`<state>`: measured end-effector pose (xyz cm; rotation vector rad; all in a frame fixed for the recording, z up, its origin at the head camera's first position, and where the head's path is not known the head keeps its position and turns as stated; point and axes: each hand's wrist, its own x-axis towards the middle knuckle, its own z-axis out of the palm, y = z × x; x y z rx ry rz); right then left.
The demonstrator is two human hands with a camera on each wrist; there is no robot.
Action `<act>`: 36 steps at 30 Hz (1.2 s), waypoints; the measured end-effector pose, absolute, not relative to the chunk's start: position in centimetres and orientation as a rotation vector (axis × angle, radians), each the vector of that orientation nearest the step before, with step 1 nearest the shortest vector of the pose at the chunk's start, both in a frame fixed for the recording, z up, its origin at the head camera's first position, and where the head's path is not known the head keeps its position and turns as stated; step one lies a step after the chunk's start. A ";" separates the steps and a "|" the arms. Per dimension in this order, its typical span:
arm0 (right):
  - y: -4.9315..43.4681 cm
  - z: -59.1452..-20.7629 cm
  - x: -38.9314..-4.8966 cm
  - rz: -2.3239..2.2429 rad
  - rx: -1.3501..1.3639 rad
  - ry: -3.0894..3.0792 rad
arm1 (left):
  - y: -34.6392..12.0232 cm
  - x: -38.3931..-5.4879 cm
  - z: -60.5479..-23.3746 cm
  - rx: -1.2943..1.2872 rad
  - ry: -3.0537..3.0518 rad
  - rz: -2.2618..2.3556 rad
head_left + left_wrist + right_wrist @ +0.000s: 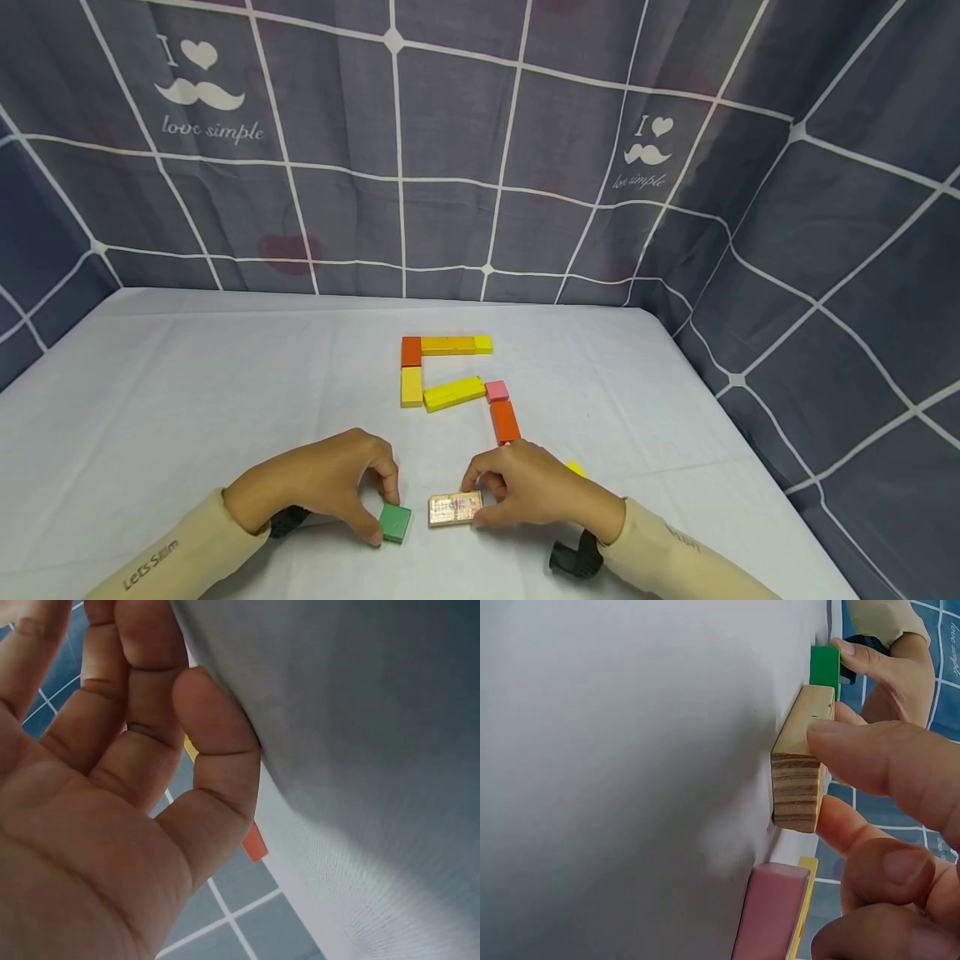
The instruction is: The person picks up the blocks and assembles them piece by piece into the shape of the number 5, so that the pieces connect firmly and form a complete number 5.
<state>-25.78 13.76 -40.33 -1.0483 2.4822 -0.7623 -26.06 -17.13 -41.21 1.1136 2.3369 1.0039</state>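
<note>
My left hand (341,479) pinches a small green block (395,523) between thumb and forefinger on the white tabletop. In the right wrist view the green block (825,667) lies beyond the far end of a natural wood block. That wood block (454,508), with a shiny printed top, is pinched at its right end by the thumb and forefinger of my right hand (532,487). Its bare grain end (795,791) faces the right wrist camera. A narrow gap separates the two blocks. The left wrist view shows curled fingers (217,765), with the green block out of sight.
Farther back, orange (411,352), yellow (453,393) and pink (497,391) blocks form a bent line. An orange-red block (505,422) runs toward my right hand, which partly covers a yellow one (576,468). A pink block (771,911) lies near the right hand. Grey checked curtains (450,217) surround the table.
</note>
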 end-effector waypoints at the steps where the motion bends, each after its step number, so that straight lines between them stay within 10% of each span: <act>1: 13.8 -40.3 -25.9 -0.768 -1.046 2.480 | -17.1 -26.1 -41.2 1.115 2.336 1.003; 36: 14.2 -40.6 -27.0 -0.789 -1.032 2.440 | -17.2 -26.1 -41.3 1.113 2.351 0.985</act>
